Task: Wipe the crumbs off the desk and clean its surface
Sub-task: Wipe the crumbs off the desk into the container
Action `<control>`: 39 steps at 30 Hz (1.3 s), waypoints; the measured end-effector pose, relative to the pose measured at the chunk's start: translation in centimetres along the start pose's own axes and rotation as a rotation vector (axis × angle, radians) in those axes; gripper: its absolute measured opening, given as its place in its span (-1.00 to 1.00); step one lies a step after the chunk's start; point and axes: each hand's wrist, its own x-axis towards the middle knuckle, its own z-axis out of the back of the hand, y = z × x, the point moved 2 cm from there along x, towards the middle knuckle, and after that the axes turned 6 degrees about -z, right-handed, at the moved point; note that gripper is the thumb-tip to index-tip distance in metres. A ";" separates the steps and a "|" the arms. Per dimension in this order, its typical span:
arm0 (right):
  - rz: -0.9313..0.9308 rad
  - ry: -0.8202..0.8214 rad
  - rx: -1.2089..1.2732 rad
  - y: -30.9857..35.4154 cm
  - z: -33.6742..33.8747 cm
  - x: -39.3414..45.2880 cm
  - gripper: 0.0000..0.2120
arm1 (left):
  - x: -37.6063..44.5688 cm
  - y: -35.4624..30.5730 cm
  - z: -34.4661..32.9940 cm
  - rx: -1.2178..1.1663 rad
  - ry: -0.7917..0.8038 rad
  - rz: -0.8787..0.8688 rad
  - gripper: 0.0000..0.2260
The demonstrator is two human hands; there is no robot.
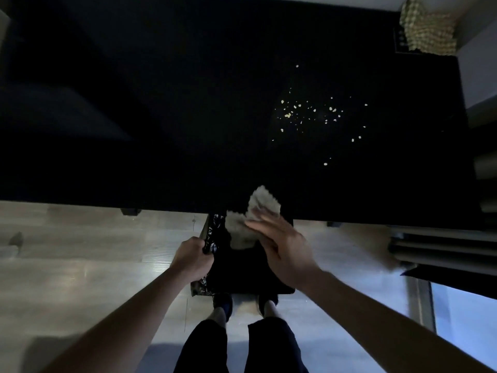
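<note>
Dim light, view straight down. The black bench [188, 117] fills the upper part of the view; all places below are given relative to its near edge.

Crumbs [309, 114]: pale flecks scattered on the bench top, well back from the edge and toward the right; a few stray ones lie nearer the edge.

Cloth [262, 204]: pale, crumpled, lying across the edge, part on the bench and part hanging over a dark bin [242, 270] just below.

My right hand [279, 243]: grip spread, fingers flat on the cloth at the edge. Motion blur here.

My left hand [192, 258]: grip closed around the bin's left rim and its shiny black liner [213, 232], just below the edge.

Far right corner: a woven basket [427, 28].
</note>
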 end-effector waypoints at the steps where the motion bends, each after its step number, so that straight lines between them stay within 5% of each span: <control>1: -0.012 0.026 0.048 0.0 0.4 -1.0 -0.55 | -0.1 -0.3 -0.1 0.003 -0.005 -0.001 -0.68; 5: -0.066 0.006 0.183 -1.3 4.1 -1.7 -0.51 | -0.4 -1.2 -0.7 -0.004 -0.013 0.009 -0.68; 12: -0.234 -0.401 0.036 -8.1 14.4 6.8 -0.60 | -0.7 -2.4 -2.2 -0.048 -0.021 0.031 -0.69; 16: -0.272 -0.352 -0.078 -10.9 14.1 8.2 -0.60 | -0.8 -2.8 -3.2 -0.034 -0.032 0.050 -0.69; 21: -0.092 -0.295 -0.135 -9.1 8.2 4.4 -0.61 | -0.9 -3.1 -4.1 -0.068 -0.015 0.065 -0.67; 29: 0.016 0.144 0.085 -3.1 2.4 -3.6 -0.53 | -1.1 -3.0 -3.6 -0.045 -0.024 0.086 -0.73; 34: -0.024 -0.052 0.257 -2.1 5.9 1.5 -0.48 | -0.7 -2.1 -2.6 -0.037 -0.035 0.086 -0.72; 39: -0.081 -0.255 0.140 -2.4 10.6 11.1 -0.58 | -0.4 -1.6 -2.0 -0.064 -0.042 0.091 -0.73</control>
